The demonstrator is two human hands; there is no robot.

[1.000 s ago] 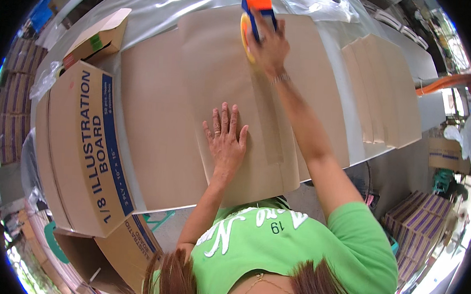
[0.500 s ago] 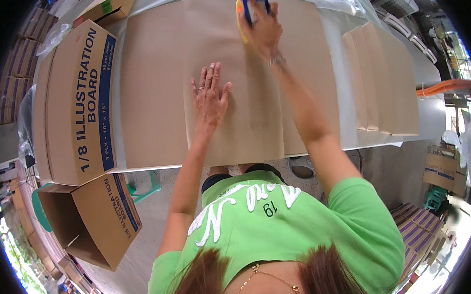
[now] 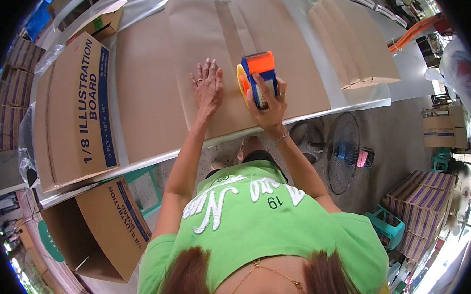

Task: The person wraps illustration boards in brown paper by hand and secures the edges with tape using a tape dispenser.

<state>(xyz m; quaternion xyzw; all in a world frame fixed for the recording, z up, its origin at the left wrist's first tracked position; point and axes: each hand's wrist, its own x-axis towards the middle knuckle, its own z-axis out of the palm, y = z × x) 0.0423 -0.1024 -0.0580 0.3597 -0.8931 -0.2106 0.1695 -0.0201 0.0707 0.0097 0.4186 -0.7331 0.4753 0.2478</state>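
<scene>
My right hand (image 3: 269, 103) is wrapped round a blue and orange tape dispenser (image 3: 258, 68) with a yellow side. It is over the lower right part of a brown cardboard sheet (image 3: 190, 35), near the table's front edge. A darker, shiny strip of tape (image 3: 228, 27) runs lengthwise on the cardboard, from its far end toward the dispenser. Whether the tape is still joined to the dispenser I cannot tell. My left hand (image 3: 209, 87) lies flat on the cardboard to the left of the dispenser, fingers stretched out and holding nothing.
At the left stands a closed carton (image 3: 69, 111), with an open carton (image 3: 101, 225) below it. Folded cardboard pieces (image 3: 353, 44) are stacked at the right of the table. On the floor at the right are a fan (image 3: 344, 152), a teal stool (image 3: 386, 227) and bundled cardboard (image 3: 421, 212).
My right hand has drawn the tape dispenser from the cardboard's far end back toward me. A tape strip now shows there. My left hand stays flat; the view has shifted.
</scene>
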